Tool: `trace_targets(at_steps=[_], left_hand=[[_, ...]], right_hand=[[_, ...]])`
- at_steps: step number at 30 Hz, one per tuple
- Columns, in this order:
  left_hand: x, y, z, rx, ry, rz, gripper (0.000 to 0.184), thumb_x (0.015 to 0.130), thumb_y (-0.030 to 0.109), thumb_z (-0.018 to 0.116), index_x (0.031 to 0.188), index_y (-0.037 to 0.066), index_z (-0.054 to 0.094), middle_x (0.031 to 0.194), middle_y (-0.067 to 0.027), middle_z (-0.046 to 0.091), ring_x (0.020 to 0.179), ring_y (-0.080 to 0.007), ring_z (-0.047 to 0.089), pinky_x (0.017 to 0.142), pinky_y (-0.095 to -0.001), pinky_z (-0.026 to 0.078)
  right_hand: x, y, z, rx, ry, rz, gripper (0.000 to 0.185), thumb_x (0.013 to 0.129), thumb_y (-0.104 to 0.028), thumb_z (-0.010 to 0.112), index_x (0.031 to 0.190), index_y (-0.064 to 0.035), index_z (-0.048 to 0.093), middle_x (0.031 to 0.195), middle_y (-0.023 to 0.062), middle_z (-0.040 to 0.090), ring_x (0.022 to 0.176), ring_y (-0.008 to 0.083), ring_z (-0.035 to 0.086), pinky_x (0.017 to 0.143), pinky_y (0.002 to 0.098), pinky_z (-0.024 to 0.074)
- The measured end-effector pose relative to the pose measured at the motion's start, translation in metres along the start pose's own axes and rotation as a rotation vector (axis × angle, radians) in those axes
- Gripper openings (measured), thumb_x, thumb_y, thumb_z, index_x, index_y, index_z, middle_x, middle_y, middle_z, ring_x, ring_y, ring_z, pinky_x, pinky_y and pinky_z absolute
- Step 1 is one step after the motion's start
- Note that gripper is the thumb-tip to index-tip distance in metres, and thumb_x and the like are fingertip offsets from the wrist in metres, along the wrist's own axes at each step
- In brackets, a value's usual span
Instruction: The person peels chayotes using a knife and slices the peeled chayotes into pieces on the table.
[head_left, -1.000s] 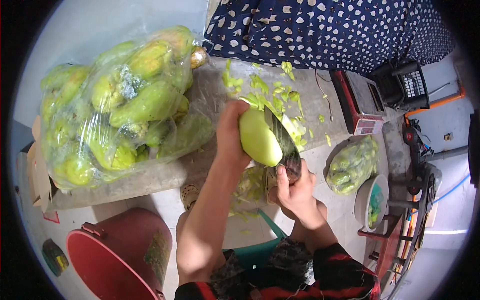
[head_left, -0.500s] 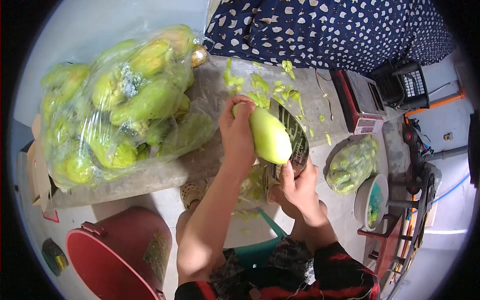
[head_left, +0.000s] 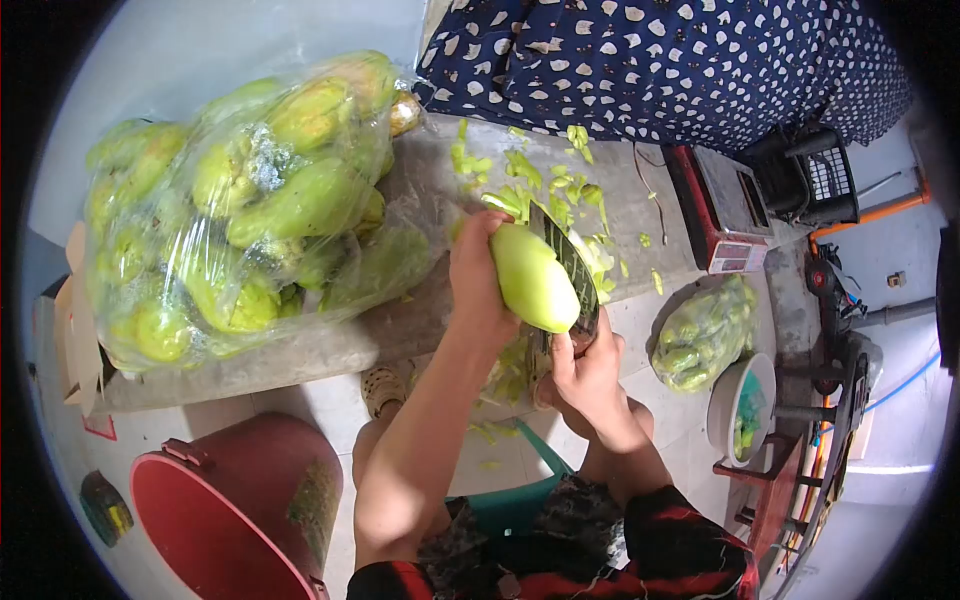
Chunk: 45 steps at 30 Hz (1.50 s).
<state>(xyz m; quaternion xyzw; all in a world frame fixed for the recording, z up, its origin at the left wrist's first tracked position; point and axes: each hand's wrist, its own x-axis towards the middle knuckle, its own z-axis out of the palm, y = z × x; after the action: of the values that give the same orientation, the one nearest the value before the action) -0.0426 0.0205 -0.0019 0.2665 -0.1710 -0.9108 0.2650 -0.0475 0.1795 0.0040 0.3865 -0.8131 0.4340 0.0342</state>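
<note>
My left hand (head_left: 477,268) is wrapped round an oblong, pale green peeled fruit (head_left: 537,285), which tilts down toward me. In my right hand (head_left: 592,365) is a broad knife (head_left: 572,258) with a dark, patterned blade. Its blade lies along the fruit's right side, and a strip of peel (head_left: 597,255) shows beside it. My right thumb is close to the fruit's lower end; contact is hard to tell. The knife's handle is mostly hidden by my fingers. Green peelings (head_left: 520,168) are scattered over the grey slab (head_left: 415,165) beyond my hands.
A clear plastic bag (head_left: 310,200) of green fruit fills the slab's left side. A red bucket (head_left: 240,490) stands at lower left. To the right are a red scale (head_left: 720,210), another filled bag (head_left: 705,335), a white basin (head_left: 722,410) and a black crate (head_left: 810,170).
The fruit and my left hand have shifted slightly down. The knife has moved a little left along the fruit, and a peel strip now shows on the blade's far side.
</note>
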Motion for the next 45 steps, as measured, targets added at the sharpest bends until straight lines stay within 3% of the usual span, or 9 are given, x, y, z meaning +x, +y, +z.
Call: trace_targets(at_steps=[5,7,13,19,22,24,28,32,45], left_hand=[[0.009,0.011,-0.014,0.227,-0.103,0.142,0.023,0.087,0.025,0.058,0.094,0.004,0.064,0.079,-0.0035,0.06,0.068,-0.0163,0.06,0.068,-0.031,0.05],[-0.001,0.042,-0.006,0.523,-0.35,0.047,0.03,0.082,0.026,0.068,0.097,0.0,0.067,0.085,-0.0038,0.066,0.077,-0.0128,0.062,0.07,-0.0286,0.049],[-0.009,0.054,-0.001,0.875,-0.609,-0.128,0.055,0.063,0.023,0.089,0.107,-0.004,0.07,0.093,-0.0069,0.071,0.082,-0.0087,0.063,0.072,-0.0246,0.049],[-0.011,0.016,-0.002,0.492,-0.513,-0.036,0.046,0.068,0.014,0.086,0.106,-0.006,0.069,0.091,-0.0058,0.071,0.082,-0.0117,0.065,0.078,-0.0259,0.051],[-0.012,0.034,0.001,0.615,-0.513,-0.024,0.046,0.068,0.014,0.086,0.105,-0.006,0.069,0.091,-0.006,0.071,0.081,-0.0114,0.064,0.076,-0.0256,0.051],[-0.009,0.053,0.003,1.129,-0.552,-0.1,0.045,0.067,0.018,0.088,0.102,-0.005,0.071,0.088,-0.0064,0.071,0.078,-0.0094,0.064,0.071,-0.0251,0.051],[-0.016,0.018,-0.003,0.539,-0.484,-0.043,0.039,0.067,0.014,0.087,0.097,-0.004,0.07,0.087,-0.0066,0.071,0.075,-0.0106,0.064,0.071,-0.0259,0.051],[-0.012,0.022,-0.001,0.756,-0.505,0.011,0.039,0.068,0.015,0.087,0.098,-0.005,0.07,0.088,-0.0067,0.072,0.077,-0.0106,0.066,0.07,-0.0255,0.052],[-0.011,0.016,-0.004,0.637,-0.475,-0.075,0.047,0.072,0.019,0.086,0.105,-0.006,0.064,0.094,-0.0102,0.07,0.083,-0.0152,0.067,0.076,-0.03,0.054]], right_hand=[[0.008,0.014,-0.017,0.144,-0.097,0.151,0.016,0.093,-0.01,0.062,0.093,0.0021,0.052,0.055,0.0042,0.055,0.046,0.0143,0.056,0.046,0.0293,0.0447],[0.015,0.009,-0.033,0.751,-0.22,0.415,0.012,0.1,-0.01,0.054,0.099,0.0008,0.049,0.056,0.0006,0.05,0.043,0.008,0.047,0.041,0.025,0.0375],[0.012,0.03,-0.041,0.765,-0.362,0.43,0.011,0.101,-0.009,0.053,0.099,0.0007,0.047,0.056,0.002,0.049,0.042,0.0094,0.046,0.04,0.0264,0.0366],[0.004,0.025,-0.013,0.838,-0.103,0.345,0.021,0.103,-0.02,0.052,0.096,-0.0005,0.047,0.057,0.0039,0.046,0.041,0.0127,0.047,0.037,0.0274,0.0406],[0.011,0.028,-0.029,0.762,-0.222,0.381,0.02,0.102,-0.018,0.053,0.094,-0.0006,0.047,0.056,0.0027,0.046,0.042,0.0115,0.046,0.038,0.0274,0.0409],[0.011,0.032,-0.033,0.715,-0.373,0.43,0.016,0.101,-0.014,0.053,0.094,-0.0004,0.047,0.056,0.0024,0.046,0.042,0.0111,0.046,0.038,0.0274,0.0403],[-0.007,0.026,0.002,0.91,-0.101,0.413,0.017,0.101,-0.013,0.053,0.093,0.0005,0.048,0.057,0.0025,0.046,0.042,0.0117,0.046,0.039,0.0272,0.0409],[0.009,0.028,-0.024,0.741,-0.342,0.436,0.016,0.102,-0.013,0.053,0.095,0.0008,0.05,0.058,0.0029,0.047,0.043,0.012,0.047,0.039,0.0282,0.041],[0.009,0.035,-0.021,0.814,-0.37,0.474,0.018,0.099,-0.015,0.059,0.097,0.0008,0.051,0.057,0.0024,0.047,0.042,0.0124,0.048,0.038,0.028,0.0407]])
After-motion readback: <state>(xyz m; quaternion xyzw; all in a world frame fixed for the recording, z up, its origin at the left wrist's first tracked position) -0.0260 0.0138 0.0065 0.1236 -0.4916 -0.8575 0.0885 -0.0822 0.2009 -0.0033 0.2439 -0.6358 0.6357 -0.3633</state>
